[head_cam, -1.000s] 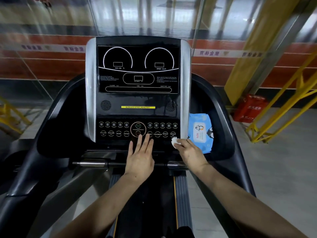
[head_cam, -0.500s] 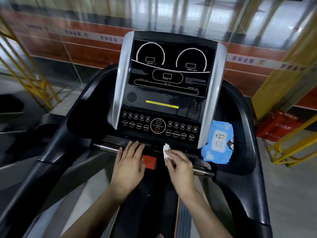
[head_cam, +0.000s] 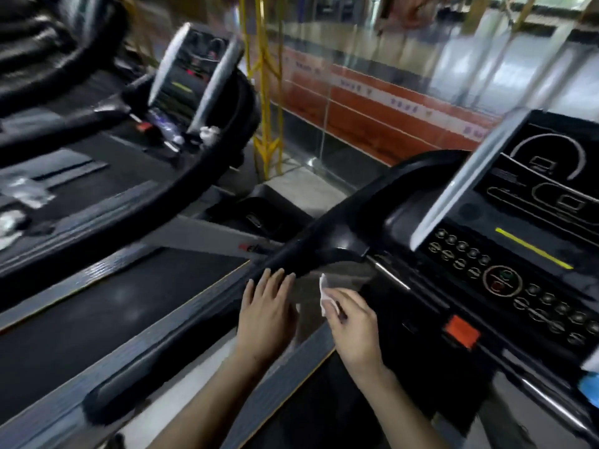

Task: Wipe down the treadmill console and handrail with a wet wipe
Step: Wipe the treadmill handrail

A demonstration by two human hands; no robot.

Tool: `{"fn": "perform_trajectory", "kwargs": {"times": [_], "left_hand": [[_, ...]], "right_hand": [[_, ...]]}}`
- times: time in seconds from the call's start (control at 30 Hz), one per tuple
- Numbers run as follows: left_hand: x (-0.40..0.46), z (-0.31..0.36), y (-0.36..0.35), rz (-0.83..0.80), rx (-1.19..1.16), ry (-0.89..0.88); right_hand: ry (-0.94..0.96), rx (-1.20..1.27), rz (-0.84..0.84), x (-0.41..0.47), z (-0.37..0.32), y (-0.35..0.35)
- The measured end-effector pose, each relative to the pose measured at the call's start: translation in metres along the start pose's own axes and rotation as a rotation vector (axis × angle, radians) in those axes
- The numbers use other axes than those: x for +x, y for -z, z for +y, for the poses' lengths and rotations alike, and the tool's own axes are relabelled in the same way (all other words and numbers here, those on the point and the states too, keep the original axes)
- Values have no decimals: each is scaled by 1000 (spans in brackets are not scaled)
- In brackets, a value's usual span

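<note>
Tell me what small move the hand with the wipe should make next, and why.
Probably slide the right hand up and left to lay the wipe on the black handrail. The wipe is pinched just short of the rail, while the left hand's straight fingers already reach its lower edge.

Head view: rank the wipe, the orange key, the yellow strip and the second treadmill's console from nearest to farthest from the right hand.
1. Wipe: pinched in the right hand, at its fingertips.
2. Orange key: to the hand's right, on the console's lower edge.
3. Yellow strip: farther right and higher, above the buttons.
4. Second treadmill's console: far upper left, across the gap.
</note>
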State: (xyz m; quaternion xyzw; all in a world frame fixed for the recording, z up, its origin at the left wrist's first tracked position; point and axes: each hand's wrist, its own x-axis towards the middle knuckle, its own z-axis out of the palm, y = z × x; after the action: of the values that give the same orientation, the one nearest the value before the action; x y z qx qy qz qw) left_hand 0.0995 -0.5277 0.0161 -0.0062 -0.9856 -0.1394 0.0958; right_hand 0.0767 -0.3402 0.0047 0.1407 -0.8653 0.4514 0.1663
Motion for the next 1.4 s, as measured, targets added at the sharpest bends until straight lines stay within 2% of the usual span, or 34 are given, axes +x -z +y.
{"fn": "perform_trajectory", "kwargs": {"times": [0.17,0.37,0.53,0.8,1.03,1.27,1.4], "left_hand": [[-82,-127,39,69,-44,208],[-199,-250,77,60,-9,457],[-277,-316,91,51,9,638],[-375,-378,94,24,139,911],[-434,-425,82,-91,99,972],[-502,-508,33,-267,41,873],[-535,-553,-12,-307,6,871]], "right_hand": [[176,26,-107,-28,-97,-113],[261,145,-315,-93,-189,-235],[318,248,-542,-137,-246,-299],[371,367,-857,-192,-286,-410],[434,217,-986,-253,-300,-473],[311,32,-984,-336,-285,-545],[199,-43,-1004,-383,-265,-592]]}}
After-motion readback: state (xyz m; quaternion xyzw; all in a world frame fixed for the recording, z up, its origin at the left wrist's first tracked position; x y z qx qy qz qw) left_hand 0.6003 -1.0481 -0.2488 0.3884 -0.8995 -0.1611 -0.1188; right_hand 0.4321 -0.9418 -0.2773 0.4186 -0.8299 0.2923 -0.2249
